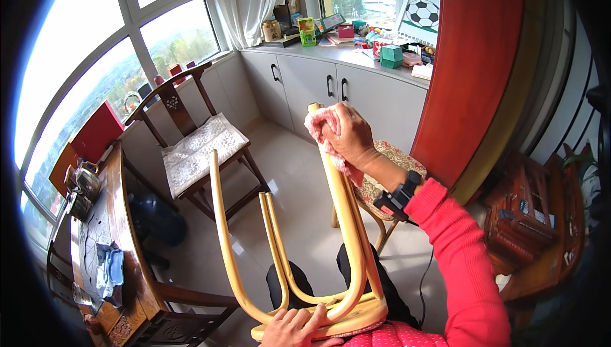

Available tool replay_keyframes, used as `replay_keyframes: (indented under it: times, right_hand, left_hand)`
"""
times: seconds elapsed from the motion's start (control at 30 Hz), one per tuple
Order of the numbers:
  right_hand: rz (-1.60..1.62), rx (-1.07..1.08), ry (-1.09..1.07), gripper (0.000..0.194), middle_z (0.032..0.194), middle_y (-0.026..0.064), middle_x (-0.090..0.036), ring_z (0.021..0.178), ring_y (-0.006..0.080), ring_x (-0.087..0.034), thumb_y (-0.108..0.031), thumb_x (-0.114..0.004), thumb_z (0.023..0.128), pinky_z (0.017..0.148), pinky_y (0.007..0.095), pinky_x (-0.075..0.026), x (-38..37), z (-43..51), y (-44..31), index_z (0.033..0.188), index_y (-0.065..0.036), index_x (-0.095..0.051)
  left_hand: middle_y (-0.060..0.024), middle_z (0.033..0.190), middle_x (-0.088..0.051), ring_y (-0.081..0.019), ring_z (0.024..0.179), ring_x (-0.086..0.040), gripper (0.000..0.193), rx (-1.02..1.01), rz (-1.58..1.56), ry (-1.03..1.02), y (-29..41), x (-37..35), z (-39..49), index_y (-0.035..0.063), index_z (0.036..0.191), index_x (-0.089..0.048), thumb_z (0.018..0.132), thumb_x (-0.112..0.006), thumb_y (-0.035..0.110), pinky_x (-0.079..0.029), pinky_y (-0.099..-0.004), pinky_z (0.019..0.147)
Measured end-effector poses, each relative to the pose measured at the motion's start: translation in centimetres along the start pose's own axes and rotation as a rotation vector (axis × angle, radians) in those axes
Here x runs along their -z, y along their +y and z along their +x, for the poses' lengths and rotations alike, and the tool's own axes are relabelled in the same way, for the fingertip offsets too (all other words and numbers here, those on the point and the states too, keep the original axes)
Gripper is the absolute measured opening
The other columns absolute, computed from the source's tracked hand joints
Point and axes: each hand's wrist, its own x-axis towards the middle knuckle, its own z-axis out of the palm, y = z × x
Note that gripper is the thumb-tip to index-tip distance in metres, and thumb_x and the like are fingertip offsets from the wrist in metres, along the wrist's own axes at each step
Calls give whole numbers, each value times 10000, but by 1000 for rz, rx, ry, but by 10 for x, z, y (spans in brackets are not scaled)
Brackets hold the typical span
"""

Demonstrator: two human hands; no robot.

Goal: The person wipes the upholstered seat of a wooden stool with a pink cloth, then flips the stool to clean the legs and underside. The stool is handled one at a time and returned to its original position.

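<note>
A light-yellow bentwood stool (346, 223) rests upside down across my lap, its U-shaped legs pointing up and away from me. My right hand (352, 138) clasps a pink cloth (322, 122) around the upper part of the right leg, just below its tip. Part of the cloth hangs down behind that leg. At the bottom, my left hand (292, 327) grips the seat rim and the leg's curved base. The seat's cushioned side faces down and is mostly hidden.
A dark wooden chair (174, 108) with a lace cushion stands ahead left. Behind the right leg is a stool with a patterned seat (396, 161). A wooden tea table (125, 232) lies left, a cluttered cabinet (305, 77) ahead. A cable (424, 282) runs down at right.
</note>
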Motion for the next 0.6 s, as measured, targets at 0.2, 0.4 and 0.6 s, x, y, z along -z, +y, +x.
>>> replay_keyframes:
  times: [0.2,0.4,0.6]
  right_hand:
    - [94,19,-253,340,1133,138,-663,1071,367,-622,-230,-704,830,946,463,-522,-12,19,2,1132,-98,-619]
    - [264,339,-414,293,1118,61,-704,1054,315,-639,-146,-758,729,963,425,-493,59,-67,-53,1021,-160,-748]
    - [358,399,-496,351,1103,20,-698,1034,265,-636,-122,-738,656,927,400,-483,106,-96,-79,1005,-163,-732]
  left_hand:
    - [-98,876,-504,-275,805,-544,785,-3,10,30,-5,4,1,-24,1353,-552,804,-770,493,-452,-389,741]
    - [-94,882,-505,-266,806,-541,768,-9,15,63,-6,2,-1,-23,1364,-552,834,-747,498,-461,-391,775]
    - [-84,877,-504,-245,795,-534,758,-26,56,36,-6,0,-4,-15,1341,-563,848,-715,540,-447,-389,775]
